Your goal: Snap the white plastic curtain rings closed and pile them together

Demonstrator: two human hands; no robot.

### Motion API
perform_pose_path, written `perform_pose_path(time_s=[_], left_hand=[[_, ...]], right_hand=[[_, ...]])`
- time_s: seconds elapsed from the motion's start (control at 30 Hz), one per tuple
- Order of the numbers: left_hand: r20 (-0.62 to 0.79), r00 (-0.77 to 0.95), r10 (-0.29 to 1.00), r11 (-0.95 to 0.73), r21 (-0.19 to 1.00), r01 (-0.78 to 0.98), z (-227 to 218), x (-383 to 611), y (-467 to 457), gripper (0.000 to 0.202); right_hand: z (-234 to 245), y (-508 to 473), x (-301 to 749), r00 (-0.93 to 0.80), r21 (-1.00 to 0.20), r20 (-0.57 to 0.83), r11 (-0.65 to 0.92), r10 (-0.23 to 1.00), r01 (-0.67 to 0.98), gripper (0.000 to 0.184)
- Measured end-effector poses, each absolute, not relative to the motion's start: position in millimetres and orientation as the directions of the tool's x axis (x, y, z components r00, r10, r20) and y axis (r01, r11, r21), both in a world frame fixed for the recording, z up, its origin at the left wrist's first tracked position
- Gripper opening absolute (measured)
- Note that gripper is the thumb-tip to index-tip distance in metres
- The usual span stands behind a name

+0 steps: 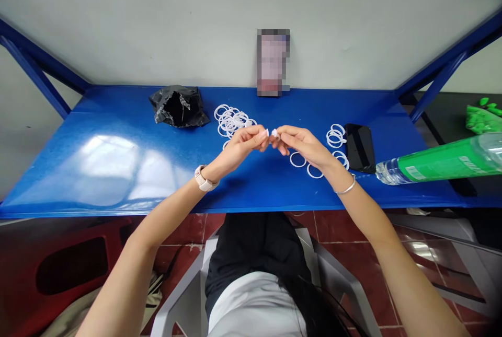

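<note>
My left hand [243, 144] and my right hand [301, 143] meet above the middle of the blue table [117, 159]. Each hand pinches a small white piece [270, 132] between its fingertips, and the two pieces almost touch. A heap of white rings [231, 120] lies just behind my left hand. More white rings [335, 137] lie to the right of my right hand, and two single rings [298, 160] rest on the table under my right wrist.
A crumpled black bag [178, 107] sits at the back left. A black phone [360, 147] lies on the right. A green-labelled plastic bottle [443, 160] lies on its side at the right edge. A small upright card [273, 62] leans on the wall.
</note>
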State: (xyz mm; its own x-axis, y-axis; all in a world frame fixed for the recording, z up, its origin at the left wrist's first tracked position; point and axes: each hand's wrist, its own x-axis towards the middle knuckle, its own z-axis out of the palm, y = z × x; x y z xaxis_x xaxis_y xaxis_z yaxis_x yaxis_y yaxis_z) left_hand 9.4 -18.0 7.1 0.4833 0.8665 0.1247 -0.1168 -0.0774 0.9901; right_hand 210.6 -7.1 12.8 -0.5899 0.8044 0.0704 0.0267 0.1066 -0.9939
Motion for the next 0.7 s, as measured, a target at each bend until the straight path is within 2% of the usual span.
perform_pose_path(time_s=[0.07, 0.17, 0.27, 0.37, 0.5, 0.7], left_hand=[[0.126, 0.424, 0.897, -0.194, 0.974, 0.121, 5, 7, -12, 0.046], [0.15, 0.396, 0.906, -0.331, 0.835, 0.44, -4, 6, -5, 0.037], [0.23, 0.437, 0.87, -0.487, 0.542, 0.685, -17, 8, -1, 0.03], [0.237, 0.506, 0.829, -0.556, 0.268, 0.786, -25, 11, -1, 0.03], [0.183, 0.476, 0.86, -0.495, 0.071, 0.866, -25, 12, -1, 0.028], [0.174, 0.421, 0.89, -0.422, -0.036, 0.906, -20, 10, -1, 0.025]], right_hand=[[15, -2, 219, -0.52, -0.93, 0.094, 0.261, 0.849, 0.258, 0.03], [17, 4, 234, -0.498, -0.662, 0.111, 0.438, 0.86, 0.609, 0.025], [15, 7, 247, -0.528, -0.343, -0.047, 0.483, 0.848, 0.806, 0.018], [11, 7, 254, -0.467, -0.152, -0.186, 0.445, 0.864, 0.883, 0.019], [10, 7, 255, -0.41, -0.054, -0.272, 0.411, 0.871, 0.91, 0.017], [7, 10, 250, -0.412, -0.046, -0.298, 0.418, 0.861, 0.907, 0.009]])
